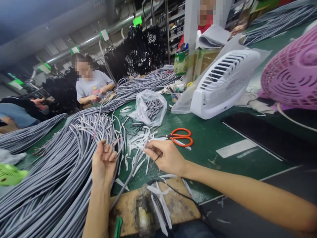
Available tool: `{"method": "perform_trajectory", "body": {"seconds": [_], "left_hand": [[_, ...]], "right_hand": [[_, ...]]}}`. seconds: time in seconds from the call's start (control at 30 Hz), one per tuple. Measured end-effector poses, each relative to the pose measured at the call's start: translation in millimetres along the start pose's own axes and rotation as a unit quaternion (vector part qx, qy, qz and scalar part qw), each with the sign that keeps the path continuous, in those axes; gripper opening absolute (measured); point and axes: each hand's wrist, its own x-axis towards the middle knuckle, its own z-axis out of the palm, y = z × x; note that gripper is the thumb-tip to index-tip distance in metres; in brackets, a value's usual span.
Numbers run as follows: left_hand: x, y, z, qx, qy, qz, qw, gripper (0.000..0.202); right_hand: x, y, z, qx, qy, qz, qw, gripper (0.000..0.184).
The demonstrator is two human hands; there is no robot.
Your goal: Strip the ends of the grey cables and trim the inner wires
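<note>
My right hand (166,157) pinches a grey cable (131,169) near its upper end, between thumb and forefinger. That cable runs down and left past the edge of a wooden board. My left hand (105,162) is raised palm toward me with loosely curled fingers, and nothing shows in it. Behind and beside it lies a large bundle of grey cables (61,158), many with stripped, pale ends. White scraps (141,140) litter the green table around the right hand. Just beyond that hand lie orange-handled scissors (182,137). The exact cable tip is hidden by the fingers.
A clear bag (151,107) holds short dark grey tubes. A white fan (223,84) and a pink fan (292,71) stand at the right, near a black flat panel (262,135). In front is a wooden board (173,205) with a green-handled tool (118,227). Co-workers sit beyond.
</note>
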Motion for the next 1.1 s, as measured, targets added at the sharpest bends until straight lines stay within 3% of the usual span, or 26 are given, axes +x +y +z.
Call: {"method": "perform_trajectory", "body": {"seconds": [0.07,0.13,0.17,0.3,0.4,0.47,0.53,0.6,0.67,0.8,0.97,1.1], "left_hand": [[-1,-2,0.5,0.135,-0.041,-0.03,0.989,0.031],[-5,-9,4.6,0.257,-0.113,-0.09,0.955,0.041],[-7,-13,7.3,0.285,-0.141,-0.104,0.942,0.045],[-12,-26,11.8,0.296,-0.173,-0.08,0.936,0.054],[-9,-28,3.4,0.367,-0.251,-0.125,0.887,0.045],[-8,-28,-3.2,0.432,-0.239,-0.124,0.86,0.041],[-7,-27,-5.4,0.472,-0.197,-0.097,0.854,0.043],[-9,-26,-0.8,0.454,-0.203,-0.075,0.864,0.037],[-12,-27,8.3,0.393,-0.212,-0.038,0.894,0.028],[-16,-30,23.2,0.248,-0.091,0.068,0.962,0.026],[-18,-23,25.3,0.094,-0.061,-0.017,0.994,0.03],[-22,-20,27.9,0.051,-0.078,-0.049,0.994,0.029]], "right_hand": [[2,-1,0,0.037,-0.008,0.048,0.998,0.017],[4,-1,0,0.099,-0.025,0.096,0.99,0.017],[5,-1,0,0.135,-0.037,0.117,0.983,0.017],[8,-1,1,0.23,-0.072,0.169,0.956,0.018],[8,0,2,0.242,-0.07,0.185,0.95,0.019],[8,2,3,0.241,-0.067,0.191,0.949,0.018],[8,3,3,0.234,-0.067,0.194,0.95,0.016],[9,3,4,0.231,-0.073,0.197,0.95,0.014],[9,1,4,0.24,-0.085,0.196,0.947,0.014],[6,-5,6,0.252,-0.091,0.182,0.946,0.017],[3,-7,8,0.257,-0.114,0.185,0.942,0.017],[6,-5,5,0.207,-0.061,0.19,0.958,0.014]]}}
